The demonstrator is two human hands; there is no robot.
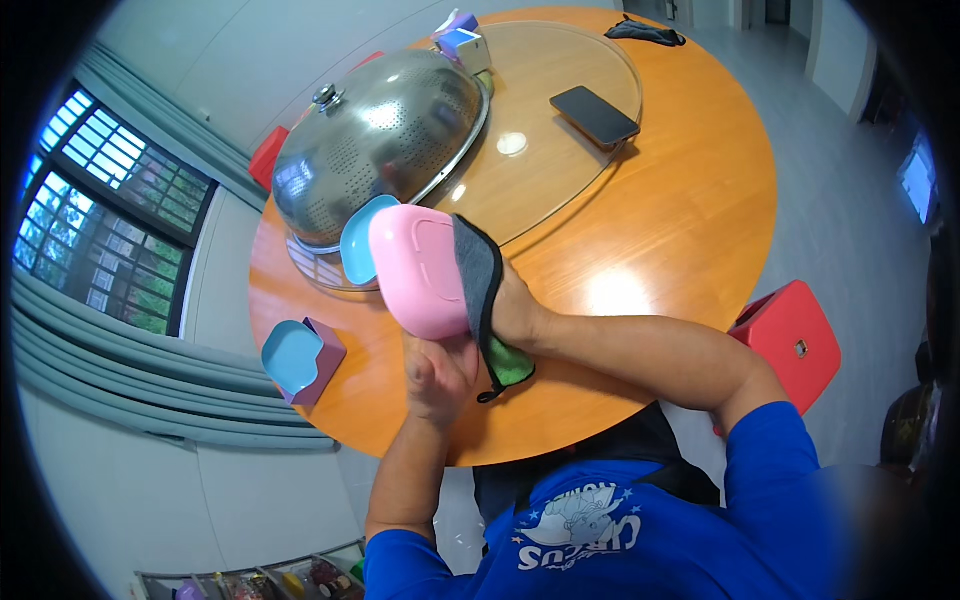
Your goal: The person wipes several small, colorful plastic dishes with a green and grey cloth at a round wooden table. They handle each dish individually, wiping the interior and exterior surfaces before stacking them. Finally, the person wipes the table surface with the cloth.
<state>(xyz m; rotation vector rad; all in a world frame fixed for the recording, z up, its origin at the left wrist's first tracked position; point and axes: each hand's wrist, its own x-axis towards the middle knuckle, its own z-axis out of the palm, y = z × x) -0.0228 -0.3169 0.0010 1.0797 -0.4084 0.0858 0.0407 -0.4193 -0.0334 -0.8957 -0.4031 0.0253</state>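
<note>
A pink plastic container is held up above the near left part of the round wooden table. From below, my left hand supports it, gripping its near side. My right hand presses a grey and green cloth with black edging against its right side; the fingers behind the cloth are hidden. Just beyond the pink container, a light blue plastic piece shows, partly covered by it; I cannot tell whether the two touch.
A perforated metal dome cover stands on a glass turntable with a smartphone and tissue box. A purple and blue container sits at the wooden table's left edge. Another dark cloth lies far right. A red stool stands right.
</note>
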